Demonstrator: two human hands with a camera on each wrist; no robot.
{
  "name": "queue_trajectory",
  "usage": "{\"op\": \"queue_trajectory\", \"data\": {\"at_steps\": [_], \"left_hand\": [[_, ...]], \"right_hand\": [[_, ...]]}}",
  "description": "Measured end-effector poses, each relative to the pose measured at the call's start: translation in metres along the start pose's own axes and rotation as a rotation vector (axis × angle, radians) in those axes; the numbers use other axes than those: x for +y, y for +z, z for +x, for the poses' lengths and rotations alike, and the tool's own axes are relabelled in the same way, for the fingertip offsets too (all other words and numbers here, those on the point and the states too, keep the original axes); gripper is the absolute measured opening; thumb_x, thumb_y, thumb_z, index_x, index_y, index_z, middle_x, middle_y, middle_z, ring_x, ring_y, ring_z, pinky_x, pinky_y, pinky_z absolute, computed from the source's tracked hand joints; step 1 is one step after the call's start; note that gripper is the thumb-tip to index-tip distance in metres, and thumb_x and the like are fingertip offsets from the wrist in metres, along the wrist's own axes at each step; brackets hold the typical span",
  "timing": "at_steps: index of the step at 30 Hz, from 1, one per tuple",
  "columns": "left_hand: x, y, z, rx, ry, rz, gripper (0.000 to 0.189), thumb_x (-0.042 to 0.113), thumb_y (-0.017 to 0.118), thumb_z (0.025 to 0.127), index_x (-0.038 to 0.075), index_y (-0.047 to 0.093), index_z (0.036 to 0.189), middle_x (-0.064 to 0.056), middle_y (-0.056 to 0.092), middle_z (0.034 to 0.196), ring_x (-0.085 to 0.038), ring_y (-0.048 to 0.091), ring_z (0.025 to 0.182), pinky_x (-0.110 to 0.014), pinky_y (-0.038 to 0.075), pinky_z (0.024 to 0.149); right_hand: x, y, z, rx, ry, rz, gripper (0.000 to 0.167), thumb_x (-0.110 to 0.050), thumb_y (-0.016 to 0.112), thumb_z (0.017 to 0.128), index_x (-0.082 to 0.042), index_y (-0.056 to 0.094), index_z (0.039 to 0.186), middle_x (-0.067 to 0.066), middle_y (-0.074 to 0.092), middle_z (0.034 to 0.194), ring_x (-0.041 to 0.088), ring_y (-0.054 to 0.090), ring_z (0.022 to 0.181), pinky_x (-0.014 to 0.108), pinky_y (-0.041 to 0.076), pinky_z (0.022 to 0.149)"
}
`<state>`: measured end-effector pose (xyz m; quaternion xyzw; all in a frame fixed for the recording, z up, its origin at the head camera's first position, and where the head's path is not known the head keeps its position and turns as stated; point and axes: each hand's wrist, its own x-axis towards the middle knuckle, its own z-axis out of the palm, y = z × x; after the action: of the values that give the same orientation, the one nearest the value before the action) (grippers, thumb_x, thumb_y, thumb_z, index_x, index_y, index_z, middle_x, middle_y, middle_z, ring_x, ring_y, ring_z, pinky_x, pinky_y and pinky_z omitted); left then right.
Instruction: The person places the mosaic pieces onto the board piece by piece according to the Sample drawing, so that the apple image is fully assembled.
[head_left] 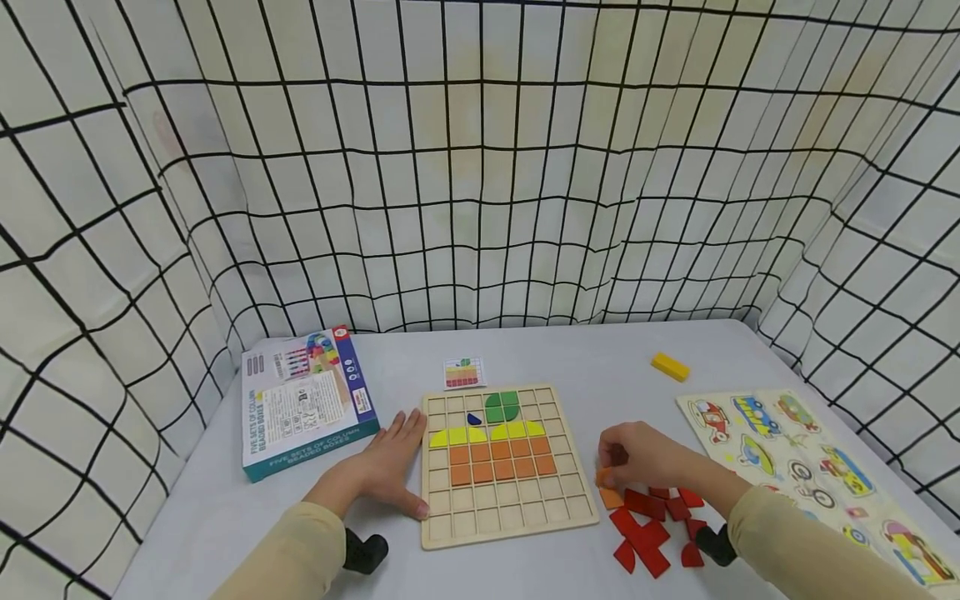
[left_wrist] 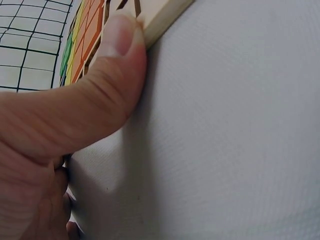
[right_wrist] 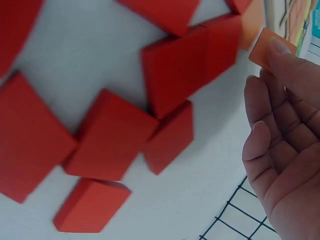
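My left hand [head_left: 382,462] lies at the left side of the wooden grid board [head_left: 517,518], fingers straight and spread, the thumb touching the board's edge in the left wrist view. Two rows of orange squares [head_left: 502,461] lie in the grid, with yellow rounded pieces [head_left: 517,430], a small blue piece [head_left: 474,419] and green curved pieces [head_left: 502,407] above them. To the right of the board, my right hand [head_left: 648,458] pinches an orange square tile [right_wrist: 261,46] between thumb and finger. Another orange tile [head_left: 611,499] lies under that hand, beside several red blocks [head_left: 647,542].
A small picture card [head_left: 464,373] lies behind the board. On the left is a teal-edged box [head_left: 307,404]. A yellow block [head_left: 670,367] sits at the back right, near a picture puzzle board [head_left: 813,467]. Black netting [head_left: 480,200] stands around the table.
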<state>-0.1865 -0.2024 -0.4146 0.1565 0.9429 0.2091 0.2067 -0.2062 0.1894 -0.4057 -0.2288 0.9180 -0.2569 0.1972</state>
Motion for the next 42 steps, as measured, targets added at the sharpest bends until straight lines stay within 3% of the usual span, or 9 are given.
{"op": "queue_trajectory", "data": {"at_steps": [6, 12, 20, 26, 42], "left_hand": [[-0.001, 0.000, -0.001, -0.005, -0.010, -0.003, 0.130, 0.040, 0.094, 0.069, -0.006, 0.015, 0.161, -0.025, 0.008, 0.171, -0.047, 0.001, 0.158, -0.062, 0.008, 0.128], [-0.001, 0.000, -0.001, -0.010, -0.005, -0.012, 0.130, 0.040, 0.094, 0.069, -0.005, 0.015, 0.161, -0.024, 0.008, 0.171, -0.046, 0.001, 0.158, -0.063, 0.007, 0.128], [-0.001, 0.000, 0.000, -0.009, -0.010, -0.013, 0.130, 0.040, 0.094, 0.068, -0.004, 0.015, 0.161, -0.023, 0.008, 0.171, -0.045, 0.000, 0.159, -0.062, 0.007, 0.128], [-0.002, -0.001, -0.001, -0.020, -0.011, -0.009, 0.130, 0.042, 0.094, 0.069, -0.004, 0.015, 0.161, -0.023, 0.008, 0.171, -0.046, 0.001, 0.159, -0.063, 0.008, 0.128], [-0.001, -0.001, 0.000, -0.013, -0.006, 0.009, 0.129, 0.043, 0.093, 0.068, -0.004, 0.018, 0.161, -0.023, 0.010, 0.171, -0.047, 0.002, 0.158, -0.065, 0.009, 0.127]], "right_hand": [[-0.013, -0.003, 0.016, 0.046, -0.067, 0.018, 0.017, -0.013, 0.080, 0.088, -0.016, 0.064, 0.086, -0.007, 0.061, 0.080, 0.010, 0.056, 0.080, 0.019, 0.052, 0.070], [-0.047, 0.010, 0.045, 0.087, -0.160, 0.021, 0.013, -0.011, 0.079, 0.089, -0.013, 0.066, 0.087, -0.006, 0.062, 0.079, 0.008, 0.055, 0.077, 0.019, 0.051, 0.070], [-0.101, 0.041, 0.090, 0.066, -0.168, 0.082, 0.009, -0.013, 0.076, 0.092, -0.016, 0.070, 0.086, -0.008, 0.063, 0.080, 0.010, 0.056, 0.076, 0.020, 0.049, 0.067], [-0.129, 0.054, 0.111, 0.059, -0.180, 0.107, 0.007, -0.013, 0.075, 0.094, -0.015, 0.072, 0.088, -0.007, 0.066, 0.080, 0.008, 0.055, 0.075, 0.021, 0.049, 0.068], [-0.148, 0.072, 0.130, 0.052, -0.168, -0.006, 0.005, -0.012, 0.075, 0.093, -0.011, 0.073, 0.089, -0.008, 0.066, 0.078, 0.004, 0.053, 0.071, 0.016, 0.048, 0.068]]}}
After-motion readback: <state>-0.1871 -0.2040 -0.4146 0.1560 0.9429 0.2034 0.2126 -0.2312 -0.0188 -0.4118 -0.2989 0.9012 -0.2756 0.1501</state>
